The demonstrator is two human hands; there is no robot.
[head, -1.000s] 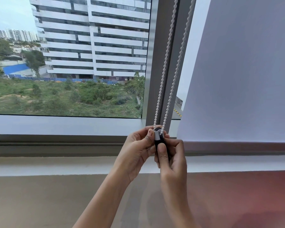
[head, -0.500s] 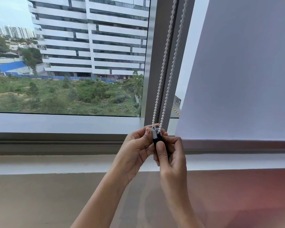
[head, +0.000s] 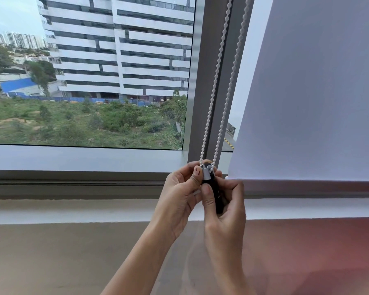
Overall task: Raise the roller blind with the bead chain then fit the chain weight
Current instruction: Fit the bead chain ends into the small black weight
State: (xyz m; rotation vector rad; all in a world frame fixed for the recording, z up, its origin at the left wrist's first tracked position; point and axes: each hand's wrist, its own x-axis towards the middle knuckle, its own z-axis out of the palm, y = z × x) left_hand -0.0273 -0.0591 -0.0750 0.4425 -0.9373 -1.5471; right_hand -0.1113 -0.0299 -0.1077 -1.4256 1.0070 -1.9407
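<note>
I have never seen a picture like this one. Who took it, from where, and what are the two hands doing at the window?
There is no machine here. A person wears a camera on the head, so you look forward and down at that person's own two bare hands in front of a window.

The left hand and the right hand meet at the bottom of a white bead chain, which hangs in two strands along the grey window frame. Together they hold a small chain weight, dark with a pale cap, where the chain's loop enters it.

To the right hangs the white roller blind; its lower edge is near the sill. Nothing lies on the sill.
</note>
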